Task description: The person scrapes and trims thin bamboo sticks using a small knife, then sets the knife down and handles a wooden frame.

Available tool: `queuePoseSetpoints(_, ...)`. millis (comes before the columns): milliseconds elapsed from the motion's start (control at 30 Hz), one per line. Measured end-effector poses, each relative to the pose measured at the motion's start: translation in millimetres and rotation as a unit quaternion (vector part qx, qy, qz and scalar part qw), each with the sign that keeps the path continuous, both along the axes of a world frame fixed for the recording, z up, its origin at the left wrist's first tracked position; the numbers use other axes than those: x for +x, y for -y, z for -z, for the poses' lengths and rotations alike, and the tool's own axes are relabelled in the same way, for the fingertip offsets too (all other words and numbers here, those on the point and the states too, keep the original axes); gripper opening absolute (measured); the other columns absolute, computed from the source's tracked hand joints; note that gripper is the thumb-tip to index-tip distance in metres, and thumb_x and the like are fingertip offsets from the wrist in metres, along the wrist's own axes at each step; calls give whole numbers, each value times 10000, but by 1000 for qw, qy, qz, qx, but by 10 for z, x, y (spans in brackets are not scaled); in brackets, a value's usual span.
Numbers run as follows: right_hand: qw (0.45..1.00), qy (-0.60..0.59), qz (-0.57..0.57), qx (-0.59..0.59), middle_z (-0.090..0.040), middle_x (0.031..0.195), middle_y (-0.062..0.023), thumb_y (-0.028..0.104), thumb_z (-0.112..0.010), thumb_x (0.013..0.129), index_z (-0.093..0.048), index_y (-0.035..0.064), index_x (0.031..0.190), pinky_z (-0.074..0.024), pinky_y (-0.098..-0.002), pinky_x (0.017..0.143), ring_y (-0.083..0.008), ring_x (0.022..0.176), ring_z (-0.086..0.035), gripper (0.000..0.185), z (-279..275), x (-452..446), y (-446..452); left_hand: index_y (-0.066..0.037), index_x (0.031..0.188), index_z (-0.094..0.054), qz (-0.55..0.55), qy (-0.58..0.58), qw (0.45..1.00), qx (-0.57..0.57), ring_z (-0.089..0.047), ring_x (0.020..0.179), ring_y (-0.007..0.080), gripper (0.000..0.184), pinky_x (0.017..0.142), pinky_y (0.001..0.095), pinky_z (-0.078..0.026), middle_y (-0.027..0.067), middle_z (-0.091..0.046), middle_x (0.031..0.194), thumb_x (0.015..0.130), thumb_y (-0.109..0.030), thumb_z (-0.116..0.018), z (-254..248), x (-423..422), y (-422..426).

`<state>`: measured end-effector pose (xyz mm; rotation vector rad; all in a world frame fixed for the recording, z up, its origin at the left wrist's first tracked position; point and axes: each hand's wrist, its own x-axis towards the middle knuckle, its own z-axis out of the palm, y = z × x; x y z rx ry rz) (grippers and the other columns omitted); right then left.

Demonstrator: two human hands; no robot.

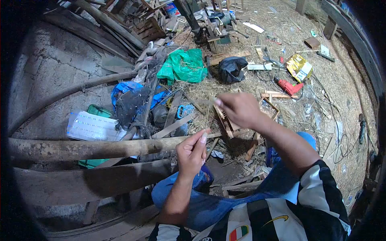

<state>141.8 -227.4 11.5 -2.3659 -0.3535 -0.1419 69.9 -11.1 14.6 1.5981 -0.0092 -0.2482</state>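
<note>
Near the middle of the frame, the left hand (191, 154) has its thumb and fingertips pressed together on a thin pale strand (200, 165), which hangs out below the grip and runs upward; the right hand (239, 108), higher and to the right, is curled with thumb against finger at a pale sliver, though whether it grips the strand's upper end is too small to tell. Just below the right hand lies an open wooden frame (276, 109) on a floor (293, 116) strewn with straw and shavings. Between the hands and the left edge, a bamboo pole (80, 148) crosses above a broad plank (52, 186). Behind it are a white sheet (94, 126) with rows of blue marks, too small to read, and blue plastic (126, 86). At upper centre sit a crumpled green bag (185, 66) and a black bag (233, 69); right of them are a red power tool (289, 86) and a yellow and white packet (299, 68), its print illegible. Rough grey blockwork (52, 72) fills the left, scrap wood the top. At bottom, the striped black-and-white shirt (259, 219) carries a yellow swoosh (276, 220) and a green, white and red shield (239, 233).
</note>
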Motion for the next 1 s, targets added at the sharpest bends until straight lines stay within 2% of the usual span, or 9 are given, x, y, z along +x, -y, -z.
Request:
queuePoseSetpoints(167,970,-35,-7,239,-628,749,-173,429,-522,990,-623,32,898,-466,-451,642,-330,713,-643,420,229,110,20,48,1170,-657,13,-26,1000,-9,-385,383,39,260,360,210,-314,-13,-498,525,989,-114,-566,-39,-1,36)
queuePoseSetpoints(233,950,-76,-34,302,-561,691,-107,392,-600,968,-608,-7,874,-438,-377,626,-190,660,-546,410,189,53,-53,51,1159,-658,28,-50,998,-9,-389,382,42,254,359,211,-317,-9,-496,524,987,-114,-571,-71,-17,58)
queuePoseSetpoints(267,931,-107,-35,347,-426,708,61,337,-654,965,-581,34,841,-328,-248,578,-50,676,-360,335,154,34,-87,51,1145,-661,34,-57,998,-20,-390,379,44,248,358,211,-319,-8,-494,523,986,-119,-575,-72,-20,72)
queuePoseSetpoints(400,925,-144,-34,351,-417,699,64,344,-652,967,-564,33,832,-327,-252,572,-49,683,-350,351,110,28,-100,47,1118,-665,17,-64,998,2,-384,372,45,244,354,214,-315,-10,-487,519,986,-145,-592,-38,-4,133)
queuePoseSetpoints(467,953,-115,-16,280,-560,683,-102,384,-611,964,-593,17,850,-429,-379,583,-184,631,-550,384,188,40,-118,44,1113,-667,4,-51,999,-2,-379,369,46,244,351,216,-308,-12,-482,516,986,-152,-594,-20,3,141)
queuePoseSetpoints(600,989,-50,12,141,-614,727,-143,424,-535,985,-585,55,876,-467,-458,572,-329,652,-638,388,-23,-140,-150,17,1137,-676,-35,-55,998,-15,-414,446,19,232,397,196,-311,-33,-523,587,984,-144,-609,-34,37,74)
queuePoseSetpoints(667,994,42,-87,48,-642,776,-155,426,-479,992,-576,87,898,-488,-519,585,-408,706,-640,365,-31,-257,-194,21,1125,-680,-45,-41,998,-24,-414,447,19,224,396,197,-312,-31,-523,585,983,-137,-608,-2,46,48)
queuePoseSetpoints(900,998,36,-36,-20,-649,768,-126,377,-497,978,-593,111,888,-496,-511,571,-377,687,-651,297,-17,-124,-90,39,1073,-687,-53,12,999,0,-374,379,37,222,353,215,-293,-21,-488,517,974,-147,-616,-16,15,49)
queuePoseSetpoints(1000,992,43,-120,-18,-653,757,-129,418,-482,988,-611,126,911,-499,-511,567,-369,700,-658,328,-101,-271,-204,38,1106,-695,-59,20,998,16,-440,463,22,211,404,202,-326,-29,-537,592,970,-103,-616,24,19,-10)
